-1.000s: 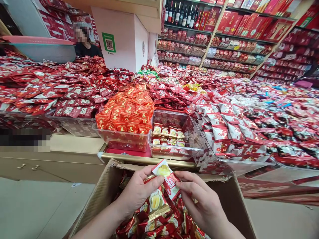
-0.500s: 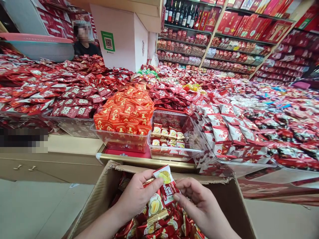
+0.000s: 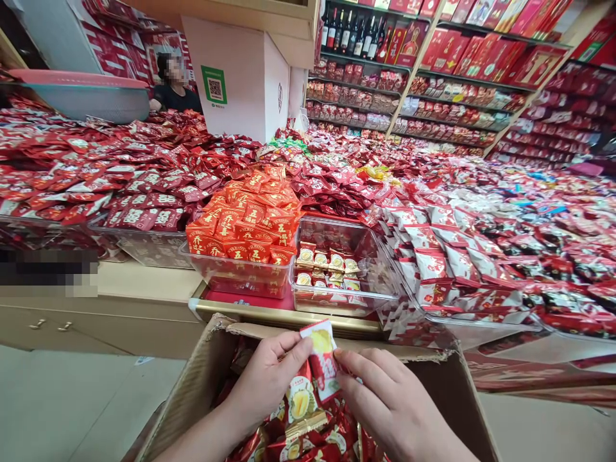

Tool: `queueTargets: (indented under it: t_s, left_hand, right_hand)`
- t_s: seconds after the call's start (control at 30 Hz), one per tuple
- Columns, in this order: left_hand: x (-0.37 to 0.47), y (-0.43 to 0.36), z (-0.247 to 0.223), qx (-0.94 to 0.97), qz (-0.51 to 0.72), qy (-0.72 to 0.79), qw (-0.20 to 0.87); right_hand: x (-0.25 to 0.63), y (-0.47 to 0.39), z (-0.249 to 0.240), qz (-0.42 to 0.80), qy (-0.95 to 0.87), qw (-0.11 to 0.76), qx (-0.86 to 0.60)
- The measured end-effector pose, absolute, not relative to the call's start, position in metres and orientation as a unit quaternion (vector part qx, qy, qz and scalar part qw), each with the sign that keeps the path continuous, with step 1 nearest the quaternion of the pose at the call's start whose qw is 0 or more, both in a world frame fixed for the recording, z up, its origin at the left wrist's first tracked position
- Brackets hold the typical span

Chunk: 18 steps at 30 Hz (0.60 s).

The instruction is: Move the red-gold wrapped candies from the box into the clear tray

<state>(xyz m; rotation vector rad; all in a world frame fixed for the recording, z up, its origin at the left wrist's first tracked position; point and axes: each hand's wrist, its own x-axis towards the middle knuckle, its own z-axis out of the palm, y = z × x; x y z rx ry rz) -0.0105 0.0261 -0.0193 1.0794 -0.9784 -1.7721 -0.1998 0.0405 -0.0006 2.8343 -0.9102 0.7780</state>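
Above an open cardboard carton [image 3: 185, 385], my left hand [image 3: 269, 375] pinches a small white-and-red candy packet [image 3: 321, 359] with a durian picture. A red durian candy packet [image 3: 301, 398] lies behind my left thumb, also in that hand's grasp as far as I can see. Thumb and fingers of my right hand [image 3: 389, 391] are closed on the right edge of the white-and-red packet. Below both hands, many red and gold candy packets [image 3: 332, 436] fill the carton. Its far inner corners are partly hidden by my hands.
Directly beyond the carton, a clear plastic bin [image 3: 344, 303] holds rows of durian candies. To its left is a bin heaped with orange packets [image 3: 248, 218]; to its right, white-and-red packets [image 3: 433, 256]. A gold counter edge [image 3: 289, 316] runs in front. A person [image 3: 176, 90] is at the back left.
My right hand has moved in onto the packet's right edge, its fingers now flatter and closer together. The packet has shifted slightly, and the view has moved a little.
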Motion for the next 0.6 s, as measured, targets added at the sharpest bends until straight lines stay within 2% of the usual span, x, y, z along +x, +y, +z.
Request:
queueTargets:
  t_s: [0.1,0.2,0.3,0.4,0.6]
  left_hand:
    - [-0.009,0.027,-0.015,0.438,-0.705,-0.363,0.424]
    - [-0.008,0.027,-0.011,0.461,-0.699,-0.364,0.408]
    - [-0.007,0.028,-0.011,0.472,-0.689,-0.388,0.391]
    - [-0.007,0.028,-0.014,0.469,-0.688,-0.404,0.379]
    - [-0.006,0.03,-0.018,0.463,-0.692,-0.41,0.372]
  right_hand:
    - [-0.206,0.031,0.025,0.287,-0.291,0.038,0.912]
    - [-0.208,0.001,0.059,0.296,-0.363,0.071,0.881]
    - [-0.198,-0.046,0.081,0.15,-0.454,0.093,0.873]
    - [-0.183,-0.09,0.076,-0.018,-0.432,0.081,0.898]
    - [-0.166,-0.13,0.032,-0.144,-0.368,0.055,0.917]
